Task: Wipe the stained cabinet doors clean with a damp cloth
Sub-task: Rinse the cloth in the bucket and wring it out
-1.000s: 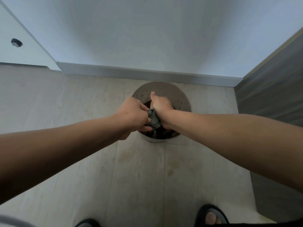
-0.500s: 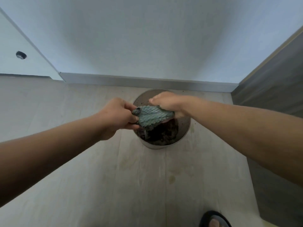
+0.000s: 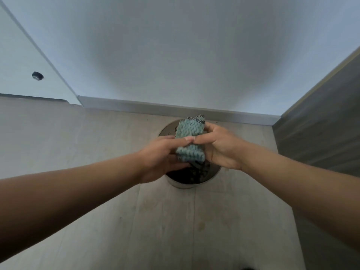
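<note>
The cloth (image 3: 190, 141) is folded and held just above the bucket (image 3: 187, 185), which stands on the floor (image 3: 97, 143). The left hand (image 3: 159, 158) has its grip curled around the cloth; the right hand (image 3: 218, 147) pinches it from the other side. A cabinet door (image 3: 19, 55) with 1 dark knob (image 3: 37, 76) is well left of the bucket.

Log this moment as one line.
left hand: holds cloth | right hand: holds cloth | cloth: bunched, above bucket | bucket: on floor
</note>
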